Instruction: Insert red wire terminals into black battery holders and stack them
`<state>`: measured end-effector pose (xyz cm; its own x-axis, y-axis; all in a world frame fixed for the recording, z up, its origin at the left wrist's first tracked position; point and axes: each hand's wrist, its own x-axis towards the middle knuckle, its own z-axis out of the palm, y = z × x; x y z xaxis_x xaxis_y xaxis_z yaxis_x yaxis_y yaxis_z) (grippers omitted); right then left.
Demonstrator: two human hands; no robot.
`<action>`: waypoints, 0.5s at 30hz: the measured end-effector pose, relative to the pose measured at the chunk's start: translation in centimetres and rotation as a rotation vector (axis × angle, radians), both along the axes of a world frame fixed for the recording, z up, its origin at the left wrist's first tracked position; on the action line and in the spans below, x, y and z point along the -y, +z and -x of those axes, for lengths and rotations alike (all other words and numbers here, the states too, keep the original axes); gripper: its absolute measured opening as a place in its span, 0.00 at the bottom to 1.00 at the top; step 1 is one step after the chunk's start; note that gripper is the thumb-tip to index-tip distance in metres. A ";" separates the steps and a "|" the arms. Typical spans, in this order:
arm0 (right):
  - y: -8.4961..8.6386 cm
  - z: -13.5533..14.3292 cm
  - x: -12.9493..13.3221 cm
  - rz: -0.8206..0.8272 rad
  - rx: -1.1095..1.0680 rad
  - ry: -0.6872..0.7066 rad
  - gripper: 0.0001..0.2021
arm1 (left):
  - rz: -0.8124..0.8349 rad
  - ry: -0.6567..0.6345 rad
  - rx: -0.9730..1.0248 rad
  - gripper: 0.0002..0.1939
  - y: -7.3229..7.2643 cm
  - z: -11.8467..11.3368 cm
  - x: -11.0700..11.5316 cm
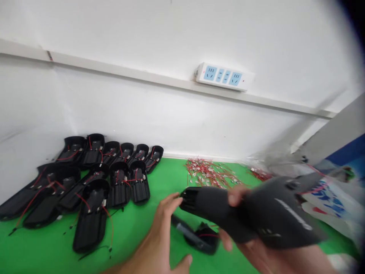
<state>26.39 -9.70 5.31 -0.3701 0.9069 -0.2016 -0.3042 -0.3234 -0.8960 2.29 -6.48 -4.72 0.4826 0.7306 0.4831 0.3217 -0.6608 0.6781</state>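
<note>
A long black plastic housing (219, 209), blurred by motion, is gripped by my right hand (253, 247), whose thumb lies on top and fingers curl beneath. Its wide end bears pale lettering and points right; whether it is one piece or more I cannot tell. My left hand (164, 236) has its fingers stretched out, thumb spread apart, with the fingertips at the housing's narrow left end. Below, between my hands, a black shell with a red wire (203, 238) lies on the green table (162, 179), partly hidden.
Several open black shells (92, 217) with red wires stand in rows at the left. A heap of red wires with white connectors (211, 171) lies near the wall. Plastic bags (327, 205) crowd the right side. A power strip (222, 76) is fixed to the wall rail.
</note>
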 end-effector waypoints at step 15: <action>-2.8 1.0 -13.1 -0.172 0.076 0.463 0.27 | 0.115 0.226 -0.054 0.30 -0.2 0.3 -1.5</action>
